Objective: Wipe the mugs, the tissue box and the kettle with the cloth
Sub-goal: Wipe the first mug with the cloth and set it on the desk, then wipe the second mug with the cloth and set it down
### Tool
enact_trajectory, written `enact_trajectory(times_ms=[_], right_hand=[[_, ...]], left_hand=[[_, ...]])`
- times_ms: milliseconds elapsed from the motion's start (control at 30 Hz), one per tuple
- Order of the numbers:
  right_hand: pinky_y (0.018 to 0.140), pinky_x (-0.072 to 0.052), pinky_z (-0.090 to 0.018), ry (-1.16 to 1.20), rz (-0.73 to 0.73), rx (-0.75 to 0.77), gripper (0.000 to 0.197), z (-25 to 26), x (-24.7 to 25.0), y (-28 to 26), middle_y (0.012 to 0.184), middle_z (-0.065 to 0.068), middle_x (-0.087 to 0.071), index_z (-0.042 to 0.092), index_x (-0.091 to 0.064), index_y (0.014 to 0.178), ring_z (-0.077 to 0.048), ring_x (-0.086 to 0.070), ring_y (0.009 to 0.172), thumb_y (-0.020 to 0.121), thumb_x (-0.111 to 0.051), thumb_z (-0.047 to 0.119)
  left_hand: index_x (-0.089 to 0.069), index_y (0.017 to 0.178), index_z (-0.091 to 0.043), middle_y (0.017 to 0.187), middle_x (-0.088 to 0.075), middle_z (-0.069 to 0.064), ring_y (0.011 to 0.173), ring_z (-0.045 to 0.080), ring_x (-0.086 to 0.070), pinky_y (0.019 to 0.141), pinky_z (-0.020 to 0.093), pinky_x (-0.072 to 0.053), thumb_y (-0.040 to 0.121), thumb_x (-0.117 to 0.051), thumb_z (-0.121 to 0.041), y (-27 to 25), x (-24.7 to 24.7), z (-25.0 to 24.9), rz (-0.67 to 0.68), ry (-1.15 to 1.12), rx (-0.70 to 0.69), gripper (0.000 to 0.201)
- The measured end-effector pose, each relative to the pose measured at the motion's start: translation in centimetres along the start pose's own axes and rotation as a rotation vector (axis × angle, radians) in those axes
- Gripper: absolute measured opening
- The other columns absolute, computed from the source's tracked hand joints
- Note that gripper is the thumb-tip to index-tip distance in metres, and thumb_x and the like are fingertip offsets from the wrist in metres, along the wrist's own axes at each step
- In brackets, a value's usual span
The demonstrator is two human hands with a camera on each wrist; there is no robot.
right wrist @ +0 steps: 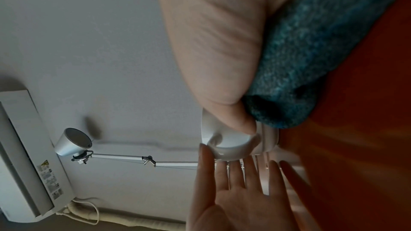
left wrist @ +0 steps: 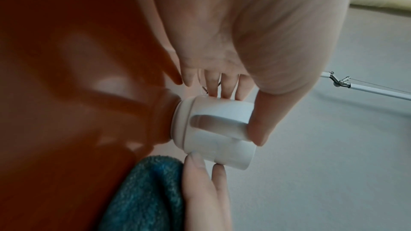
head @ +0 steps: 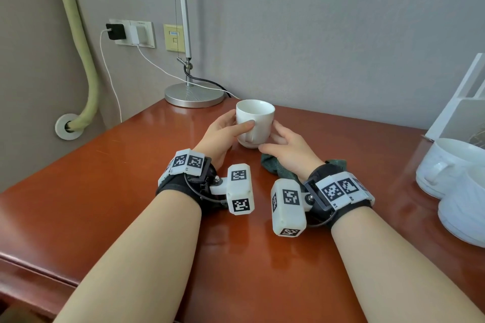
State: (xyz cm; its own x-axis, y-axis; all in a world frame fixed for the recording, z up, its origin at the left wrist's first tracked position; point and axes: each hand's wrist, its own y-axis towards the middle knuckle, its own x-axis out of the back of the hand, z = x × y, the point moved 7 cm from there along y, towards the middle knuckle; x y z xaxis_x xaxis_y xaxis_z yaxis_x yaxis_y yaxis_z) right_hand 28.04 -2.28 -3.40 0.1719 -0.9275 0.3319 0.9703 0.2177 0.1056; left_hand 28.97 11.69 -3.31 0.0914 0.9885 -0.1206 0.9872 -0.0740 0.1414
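Polished red-brown desk (head: 131,178): left hand (head: 223,134) clasps the white mug (head: 255,123), right hand (head: 286,149) fingers spread, cloth (head: 273,165) beneath. Two stacked mugs (head: 446,165) at three o'clock probably await wiping.

Black wrist straps (head: 181,186) w/ white tagged camera blocks (head: 240,189).

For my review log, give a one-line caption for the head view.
Both hands steady a white mug on the wooden table, the green cloth lying under the right hand.

White mug (head: 255,123), teal cloth (head: 278,169), glossy red-brown table (head: 131,178)
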Motion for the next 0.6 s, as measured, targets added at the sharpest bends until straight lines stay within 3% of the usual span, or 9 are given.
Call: enact_trajectory(times_ms=[100,167,233,267,300,367,467,533,600], right_hand=[[0.067,-0.039,0.003,0.008,-0.005,0.003,0.069,-0.1,0.0,0.1,0.111,0.016,-0.054,0.018,-0.031,0.148,0.001,-0.051,0.104,0.089,-0.059,-0.004],[0.068,-0.039,0.003,0.015,-0.011,0.005,0.067,-0.1,0.0,0.1,0.114,0.015,-0.055,0.017,-0.033,0.147,0.002,-0.05,0.105,0.089,-0.059,-0.004],[0.08,-0.039,-0.002,0.018,-0.033,-0.004,0.067,-0.3,0.3,0.2,0.13,0.008,-0.053,0.017,-0.034,0.147,-0.001,-0.048,0.113,0.089,-0.061,-0.001],[0.089,-0.038,-0.009,0.013,-0.062,-0.015,0.067,-0.4,0.5,0.2,0.138,0.003,-0.05,0.017,-0.033,0.147,-0.003,-0.046,0.121,0.088,-0.063,0.004],[0.095,-0.037,-0.017,0.02,-0.104,-0.03,0.067,-0.5,0.9,0.2,0.141,0.0,-0.048,0.017,-0.034,0.147,-0.008,-0.045,0.126,0.088,-0.065,0.008],[0.094,-0.04,-0.024,0.078,-0.209,-0.054,0.062,-0.8,1.8,0.0,0.133,-0.001,-0.054,0.017,-0.04,0.144,-0.014,-0.051,0.121,0.087,-0.066,0.013],[0.093,-0.048,-0.032,0.161,-0.362,-0.062,0.042,-0.9,3.1,-0.9,0.104,0.003,-0.062,0.015,-0.057,0.126,-0.015,-0.06,0.103,0.085,-0.067,0.014],[0.092,-0.05,-0.036,0.205,-0.453,-0.06,0.028,-1.2,3.9,-1.8,0.099,0.001,-0.063,0.016,-0.063,0.111,-0.017,-0.062,0.099,0.083,-0.068,0.014],[0.087,-0.052,-0.037,0.27,-0.534,-0.058,0.019,-1.3,4.8,-3.1,0.099,-0.002,-0.063,0.016,-0.063,0.101,-0.019,-0.062,0.096,0.083,-0.068,0.013]], left_hand=[[-0.053,0.135,-0.009,0.113,-0.064,-0.003,0.075,-0.013,-0.064,0.053,0.003,-0.044,0.095,-0.057,-0.006,0.1,0.0,0.0,-0.016,-0.016,0.005,0.041],[-0.046,0.142,-0.009,0.125,-0.061,0.0,0.094,-0.006,-0.064,0.065,0.007,-0.047,0.091,-0.065,-0.015,0.2,0.0,0.1,-0.044,-0.039,0.014,0.054],[-0.029,0.152,-0.011,0.146,-0.045,0.001,0.124,0.005,-0.049,0.088,0.017,-0.039,0.089,-0.068,-0.029,0.2,0.4,0.0,-0.142,-0.082,0.023,0.075],[-0.027,0.152,-0.012,0.147,-0.043,-0.003,0.124,0.0,-0.045,0.092,0.016,-0.035,0.092,-0.065,-0.031,0.2,0.8,-0.1,-0.201,-0.111,0.009,0.074],[-0.033,0.15,-0.012,0.138,-0.05,-0.008,0.113,-0.009,-0.049,0.087,0.011,-0.035,0.094,-0.061,-0.029,0.0,1.2,-0.7,-0.259,-0.135,-0.034,0.065],[-0.044,0.142,-0.012,0.116,-0.056,-0.013,0.094,-0.012,-0.053,0.079,0.007,-0.038,0.096,-0.057,-0.025,-0.5,1.7,-1.8,-0.338,-0.161,-0.094,0.049],[-0.035,0.148,-0.022,0.137,-0.042,-0.009,0.118,0.003,-0.038,0.096,0.023,-0.028,0.095,-0.056,-0.03,-1.5,1.9,-2.6,-0.386,-0.104,-0.126,0.058],[-0.038,0.146,-0.022,0.144,-0.041,-0.006,0.125,0.005,-0.04,0.096,0.019,-0.03,0.093,-0.058,-0.026,-2.4,1.2,-3.7,-0.368,-0.082,-0.204,0.056],[-0.046,0.139,-0.02,0.138,-0.048,-0.005,0.121,-0.001,-0.047,0.089,0.008,-0.036,0.09,-0.06,-0.024,-3.6,-0.3,-4.9,-0.293,-0.079,-0.281,0.051]])
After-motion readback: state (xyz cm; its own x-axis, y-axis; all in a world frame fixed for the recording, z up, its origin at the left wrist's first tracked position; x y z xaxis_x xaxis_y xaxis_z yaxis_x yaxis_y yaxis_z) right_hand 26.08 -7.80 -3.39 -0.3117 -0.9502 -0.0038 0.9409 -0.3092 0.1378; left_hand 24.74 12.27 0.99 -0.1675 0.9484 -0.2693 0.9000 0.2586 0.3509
